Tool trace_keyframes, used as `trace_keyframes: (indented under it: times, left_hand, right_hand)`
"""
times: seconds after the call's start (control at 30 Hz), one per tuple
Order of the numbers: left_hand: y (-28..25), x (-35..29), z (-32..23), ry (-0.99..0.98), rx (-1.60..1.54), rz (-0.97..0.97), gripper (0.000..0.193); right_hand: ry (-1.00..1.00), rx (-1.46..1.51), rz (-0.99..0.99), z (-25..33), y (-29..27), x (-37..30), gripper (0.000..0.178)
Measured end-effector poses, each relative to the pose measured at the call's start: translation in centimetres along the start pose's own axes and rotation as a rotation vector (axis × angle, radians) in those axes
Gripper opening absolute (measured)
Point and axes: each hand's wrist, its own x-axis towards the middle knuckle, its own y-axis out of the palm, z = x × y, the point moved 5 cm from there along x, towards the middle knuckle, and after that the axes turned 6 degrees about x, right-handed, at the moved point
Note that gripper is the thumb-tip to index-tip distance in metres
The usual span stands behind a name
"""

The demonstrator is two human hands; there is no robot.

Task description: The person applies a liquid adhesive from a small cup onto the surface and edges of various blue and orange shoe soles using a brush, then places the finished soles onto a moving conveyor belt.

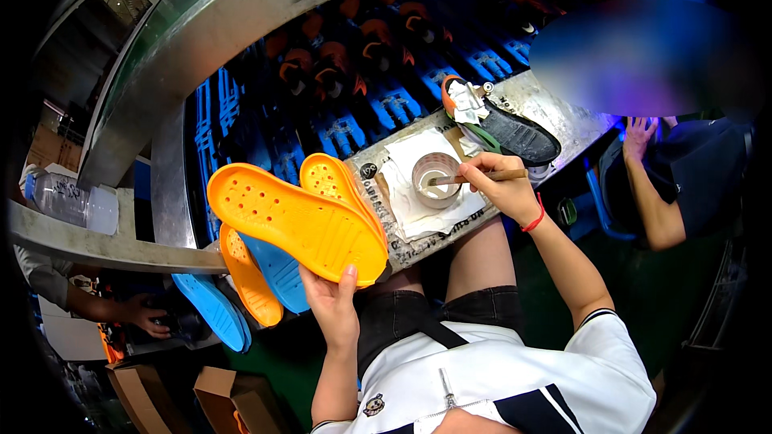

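Note:
My left hand (331, 313) grips the heel end of a yellow-orange shoe sole (301, 225), thumb on top. The sole's upper side faces me, with small holes at the toe end and ridges near the heel. Pinched in my right hand (500, 186) is a wooden-handled brush (450, 180), whose tip is down in a round cup (435, 162) with white liquid inside. Under the cup lie white paper sheets (402, 159). Another yellow-orange sole (326, 173) is partly hidden behind the held one. A blue sole (277, 273) and an orange sole (248, 277) stick out below it.
Dark shoes (330, 64) sit on blue racks (394, 106) beyond the narrow bench (378, 197). A black-and-orange shoe (519, 137) with crumpled paper lies at its right. Metal frame (173, 32) arches overhead. Co-workers' hands (638, 137) show right and left; cardboard boxes (229, 394) stand lower left.

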Motion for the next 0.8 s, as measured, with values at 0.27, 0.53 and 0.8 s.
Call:
trace_keyframes:
  times: [0.27, 0.53, 0.8]
  left_hand:
    - [1.2, 1.5, -0.3, 0.031, 0.033, 0.075, 0.057]
    - [3.4, 4.3, -0.3, 0.063, 0.028, 0.144, 0.048]
    - [5.3, 5.6, -0.6, 0.104, 0.014, 0.177, 0.047]
  right_hand:
    - [0.022, -0.029, 0.012, -0.3, 0.4, 0.6, 0.024]
    - [0.010, 0.115, -0.012, 1.3, -0.7, 0.5, 0.020]
    - [0.053, 0.281, -0.053, 3.2, -1.6, -0.9, 0.020]
